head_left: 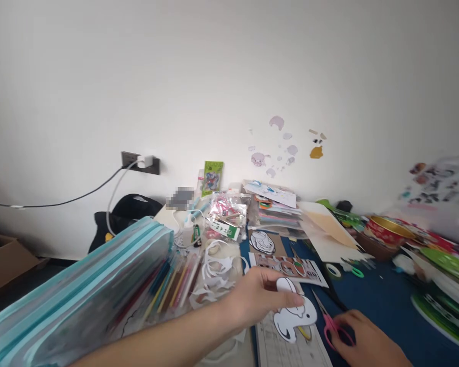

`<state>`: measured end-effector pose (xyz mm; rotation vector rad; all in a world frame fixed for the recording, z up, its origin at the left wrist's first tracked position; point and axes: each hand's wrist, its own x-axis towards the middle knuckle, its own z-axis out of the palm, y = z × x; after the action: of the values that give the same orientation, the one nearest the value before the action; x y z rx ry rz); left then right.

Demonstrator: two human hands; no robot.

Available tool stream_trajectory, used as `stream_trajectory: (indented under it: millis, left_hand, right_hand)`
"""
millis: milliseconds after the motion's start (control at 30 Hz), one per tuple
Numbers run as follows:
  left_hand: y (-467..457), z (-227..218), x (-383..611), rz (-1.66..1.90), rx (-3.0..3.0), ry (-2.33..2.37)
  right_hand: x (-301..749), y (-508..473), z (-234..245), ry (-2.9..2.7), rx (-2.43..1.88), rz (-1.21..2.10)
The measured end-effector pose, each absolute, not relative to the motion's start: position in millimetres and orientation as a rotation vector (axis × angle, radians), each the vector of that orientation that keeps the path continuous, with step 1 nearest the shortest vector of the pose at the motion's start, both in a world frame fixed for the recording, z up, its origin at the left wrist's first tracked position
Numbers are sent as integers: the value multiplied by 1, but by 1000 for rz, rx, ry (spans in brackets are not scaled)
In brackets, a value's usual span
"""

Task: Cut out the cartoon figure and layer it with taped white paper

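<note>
My left hand (258, 295) pinches a white paper cutout (296, 308) between thumb and fingers. It is a cartoon animal figure with black outlines, held over a printed sheet (290, 346). Low on the right, my right hand (363, 339) closes at the handles of pink scissors (331, 326), whose blades point away to the upper left. How far the fingers go into the loops is partly hidden. Just beyond the cutout lie a strip with printed cartoon figures (290, 267) and a brown card with a black-and-white drawing (263, 243).
At left stands a clear zip pouch with teal edges (99, 275), near several coloured pens (176, 285). White paper strips (216, 267) lie beside them. Further back are plastic packets (225, 211) and a paper stack (275, 204). Right: tape roll (332, 270), green-handled scissors (356, 272), red-gold bowl (388, 232).
</note>
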<state>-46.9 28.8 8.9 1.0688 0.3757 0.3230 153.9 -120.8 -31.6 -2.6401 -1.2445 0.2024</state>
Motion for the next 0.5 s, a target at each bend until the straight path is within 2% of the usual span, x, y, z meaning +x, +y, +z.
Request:
stream_trajectory:
  millis: [100,167,300,500]
  left_hand:
    - [24,-2,-47,334,1117,302]
    - [23,-7,-47,336,1163,264]
    - [21,-11,-49,336,1191,235]
    - [19,-19,-47,332,1182,290]
  right_hand:
    - [139,-134,-27,-1124,-2711,35]
    - [135,-145,-28,-1103,-2584,-4]
    - [134,-155,-29,-1119,-2332,75]
    - [132,-144,-36,-1192,-2249,187]
